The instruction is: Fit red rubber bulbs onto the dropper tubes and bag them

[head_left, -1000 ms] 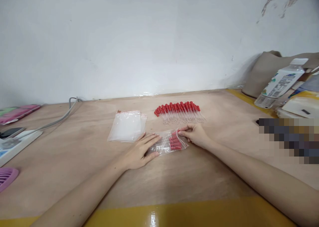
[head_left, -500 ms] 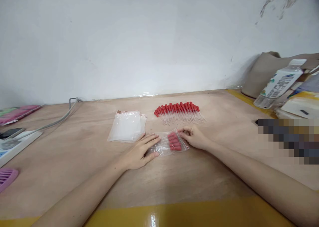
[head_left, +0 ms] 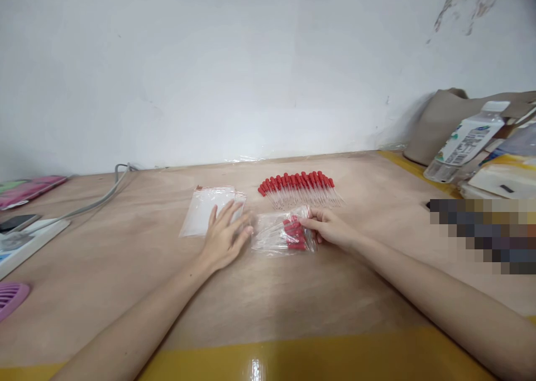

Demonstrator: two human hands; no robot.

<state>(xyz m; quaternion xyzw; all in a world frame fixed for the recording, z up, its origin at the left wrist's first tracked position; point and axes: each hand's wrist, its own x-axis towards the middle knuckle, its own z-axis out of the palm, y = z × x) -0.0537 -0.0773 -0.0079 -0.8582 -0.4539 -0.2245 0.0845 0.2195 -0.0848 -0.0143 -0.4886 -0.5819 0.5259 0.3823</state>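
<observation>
Pinched at its right end by my right hand (head_left: 329, 225) is a clear zip-lock bag (head_left: 268, 233). Inside it lie several red-capped thin clear droppers (head_left: 295, 239), caps toward the right. My left hand (head_left: 226, 233) has its fingers spread, just left of the bag and over the lower right part of a stack of flat clear zip bags (head_left: 205, 211); whether it touches them I cannot tell. Beyond the held bag, a row of more red-capped droppers (head_left: 299, 187) lies side by side, caps toward the wall.
A labelled plastic bottle (head_left: 467, 141) leans by a beige bag (head_left: 431, 124) at the back right. On the left are a white power strip (head_left: 33, 244) with a grey cable (head_left: 98, 202), a phone (head_left: 19, 223), a pink packet (head_left: 33, 191) and a purple slotted object (head_left: 14, 299).
My left hand has come off the filled bag and moved left and up toward the flat bags. The filled bag's right end looks lifted slightly in my right hand.
</observation>
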